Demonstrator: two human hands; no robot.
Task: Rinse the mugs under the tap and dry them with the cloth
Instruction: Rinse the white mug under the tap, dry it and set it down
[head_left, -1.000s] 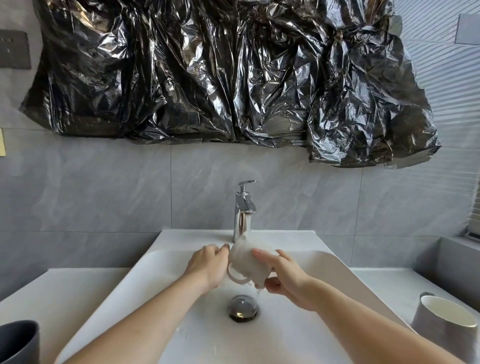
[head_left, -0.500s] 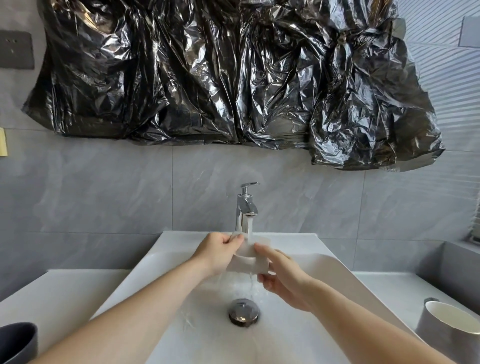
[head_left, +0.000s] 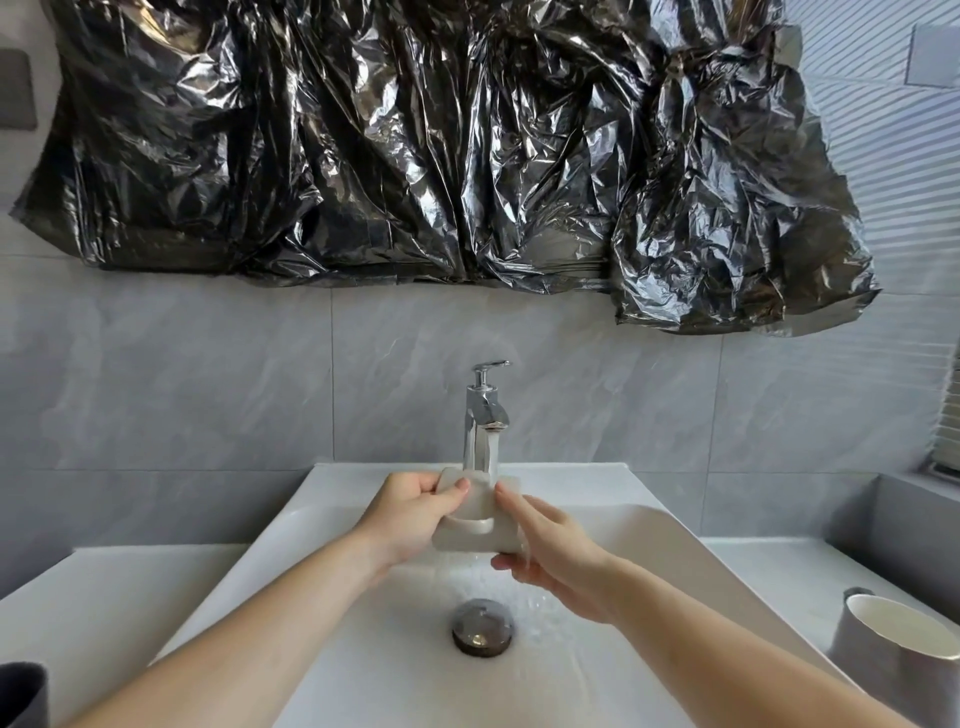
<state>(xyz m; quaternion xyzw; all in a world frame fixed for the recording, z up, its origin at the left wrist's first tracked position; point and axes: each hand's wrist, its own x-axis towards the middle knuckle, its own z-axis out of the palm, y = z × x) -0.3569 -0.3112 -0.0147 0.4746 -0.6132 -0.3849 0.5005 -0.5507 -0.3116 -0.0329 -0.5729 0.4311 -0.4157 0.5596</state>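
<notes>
Two bare forearms in frame, entering from the near edge, one from near left, one from near right. No sleeves or cuffs in view on either arm; bare right up to the frame edge. Left hand (head_left: 415, 514) bare: no glove or ring, wrist without watch or band. Right hand (head_left: 556, 558) likewise bare, wrist unadorned. Nails short, unpainted as far as can be told. Water film on right hand's fingers (head_left: 514, 512). Rest of the person out of view.
</notes>
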